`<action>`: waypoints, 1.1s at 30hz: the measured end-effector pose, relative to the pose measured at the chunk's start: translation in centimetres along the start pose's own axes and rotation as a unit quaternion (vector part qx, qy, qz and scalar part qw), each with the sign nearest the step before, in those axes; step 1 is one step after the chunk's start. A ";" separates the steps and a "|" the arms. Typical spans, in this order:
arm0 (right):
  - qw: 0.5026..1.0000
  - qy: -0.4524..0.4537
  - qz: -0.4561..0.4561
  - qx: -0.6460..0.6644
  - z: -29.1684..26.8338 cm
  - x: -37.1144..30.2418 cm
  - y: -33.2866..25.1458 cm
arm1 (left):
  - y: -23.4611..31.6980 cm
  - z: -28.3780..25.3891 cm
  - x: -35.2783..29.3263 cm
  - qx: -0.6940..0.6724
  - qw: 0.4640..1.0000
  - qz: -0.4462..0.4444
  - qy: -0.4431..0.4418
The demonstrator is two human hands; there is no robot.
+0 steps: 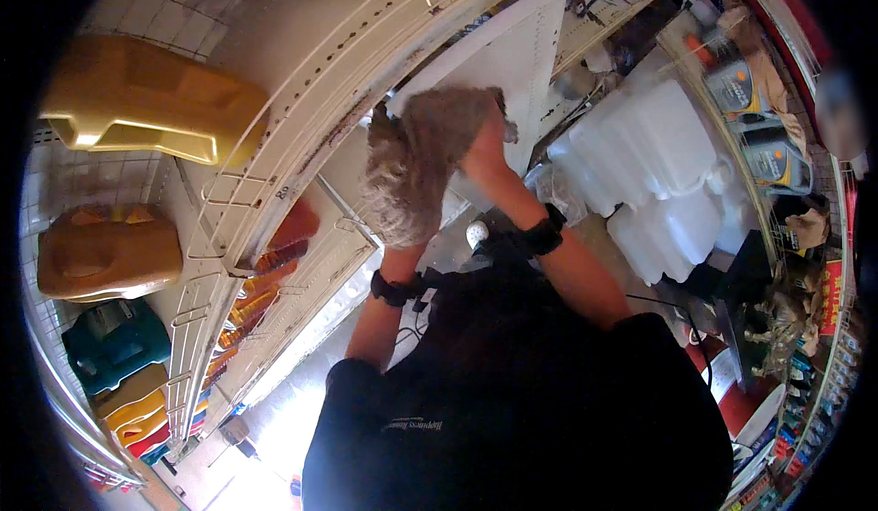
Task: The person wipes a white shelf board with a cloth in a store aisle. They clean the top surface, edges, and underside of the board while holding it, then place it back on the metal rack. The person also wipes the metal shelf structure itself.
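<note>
Both hands hold a grey cloth [416, 168] against a white shelf board [512, 54]. Left hand [402, 209] is hidden under the cloth. Right hand [485, 132] grips its top edge, fingers mostly covered.

Left side: wire shelf rail [274, 136] and yellow canisters [137, 100] close it off.
Ahead: white panel [512, 54] blocks reach.
Right side: white jugs [658, 173] stacked close.
Free room: narrow aisle floor [293, 410] below, lower left.
</note>
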State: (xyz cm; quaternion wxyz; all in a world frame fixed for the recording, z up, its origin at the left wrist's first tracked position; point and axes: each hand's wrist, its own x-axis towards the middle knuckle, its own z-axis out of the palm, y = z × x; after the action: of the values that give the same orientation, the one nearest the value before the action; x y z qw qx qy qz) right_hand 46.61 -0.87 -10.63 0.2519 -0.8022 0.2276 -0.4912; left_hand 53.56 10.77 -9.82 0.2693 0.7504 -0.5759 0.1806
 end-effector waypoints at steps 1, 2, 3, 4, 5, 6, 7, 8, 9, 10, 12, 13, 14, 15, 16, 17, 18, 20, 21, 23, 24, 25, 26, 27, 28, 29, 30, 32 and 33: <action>0.991 -0.016 0.102 0.090 0.3 0.3 -0.6 | 0.0 -0.3 -0.2 0.024 0.999 -0.011 -0.022; 0.963 -0.030 0.199 0.177 0.6 0.5 -0.8 | 0.1 -0.3 -0.2 0.046 0.998 -0.018 -0.044; 0.963 -0.030 0.200 0.177 0.8 0.3 -0.9 | 0.1 -0.3 0.1 0.033 0.999 -0.022 -0.038; 0.960 0.056 0.175 0.212 1.0 0.0 -1.0 | 0.2 -0.3 0.3 0.019 0.999 -0.027 -0.034; 0.948 0.143 0.143 0.247 1.2 0.0 -0.9 | 0.3 -0.4 0.4 0.020 0.999 -0.026 -0.031; 0.947 0.143 0.141 0.249 1.1 -0.6 0.2 | 0.4 -0.6 0.4 -0.007 1.000 0.020 -0.006; 0.966 0.095 0.122 0.207 0.5 -1.5 1.9 | 0.6 -0.9 0.3 -0.034 0.997 0.066 0.019; 0.980 0.046 0.101 0.164 0.0 -1.4 2.3 | 0.7 -1.7 0.9 -0.023 0.998 0.038 -0.052; 0.980 0.047 0.099 0.166 0.2 -1.5 2.3 | 0.3 -1.5 0.3 -0.021 0.998 0.039 -0.049; 0.965 0.060 0.146 0.207 0.5 -1.8 1.9 | -0.4 -1.0 -0.6 -0.041 0.997 0.039 -0.054; 0.946 0.074 0.198 0.246 0.4 -1.0 0.2 | 0.0 -1.5 -0.7 -0.063 0.995 0.041 -0.063; 0.985 0.029 0.111 0.126 0.0 0.0 -0.7 | 0.8 -2.4 0.2 -0.050 0.994 -0.003 -0.093; 1.000 -0.018 0.023 0.003 -0.5 0.6 -1.4 | 1.2 -2.7 0.2 -0.044 0.992 -0.024 -0.112; 0.999 -0.017 0.028 0.001 -0.3 0.2 -0.9 | 1.6 -3.0 0.2 -0.038 0.990 -0.044 -0.129; 1.000 0.009 0.011 -0.014 0.3 -0.4 0.2 | 1.3 -2.4 -0.6 -0.048 0.991 -0.008 -0.125; 0.999 0.036 -0.009 -0.031 1.0 -0.7 1.4 | 0.9 -1.5 -1.5 -0.058 0.991 0.031 -0.119; 0.998 0.047 -0.024 0.040 1.1 -1.0 2.9 | 0.7 -0.7 -2.3 -0.012 0.987 0.069 -0.143; 0.967 0.078 0.104 0.221 0.7 -2.9 5.8 | 1.2 0.6 -2.2 -0.098 0.979 0.051 -0.170; 0.883 0.099 0.222 0.402 -0.1 -2.6 6.1 | 1.9 0.3 -1.2 -0.174 0.965 0.025 -0.195; 0.958 0.047 0.190 0.210 -1.5 -1.8 6.0 | 3.3 -0.9 0.0 -0.194 0.953 -0.042 -0.228; 0.957 0.064 0.182 0.215 -1.3 -1.3 5.3 | 3.4 -1.0 0.3 -0.071 0.978 0.053 -0.189; 0.957 0.071 0.179 0.218 -0.8 -1.0 4.4 | 3.5 -1.1 0.5 0.054 0.977 0.146 -0.146; 0.957 0.077 0.174 0.218 -0.2 -0.8 3.7 | 3.5 -0.8 0.3 0.053 0.978 0.143 -0.144; 0.949 0.082 0.193 0.236 0.8 -0.9 2.6 | 3.3 -0.3 0.0 -0.012 0.986 0.094 -0.138; 0.940 0.086 0.211 0.253 1.2 -0.9 1.9 | 3.0 0.1 -0.4 -0.076 0.988 0.044 -0.131; 0.940 0.087 0.212 0.252 0.9 -0.9 1.9 | 2.6 0.6 -1.0 -0.077 0.987 0.045 -0.131; 0.953 0.053 0.185 0.232 0.3 -0.6 1.9 | 1.9 1.0 -1.4 -0.037 0.987 0.079 -0.134; 0.964 0.022 0.159 0.212 -0.2 -0.6 3.2 | 1.5 1.2 -0.9 0.003 0.984 0.116 -0.137; 0.934 0.066 0.202 0.288 0.1 -0.6 4.6 | 1.7 0.5 0.2 -0.007 0.985 0.120 -0.123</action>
State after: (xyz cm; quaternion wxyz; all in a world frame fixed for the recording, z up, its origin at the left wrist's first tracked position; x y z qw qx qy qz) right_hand 45.89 -4.02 -13.89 0.5501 -0.5981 0.2497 -0.5267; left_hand 51.95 9.96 -9.76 0.1786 0.6904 -0.6917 0.1137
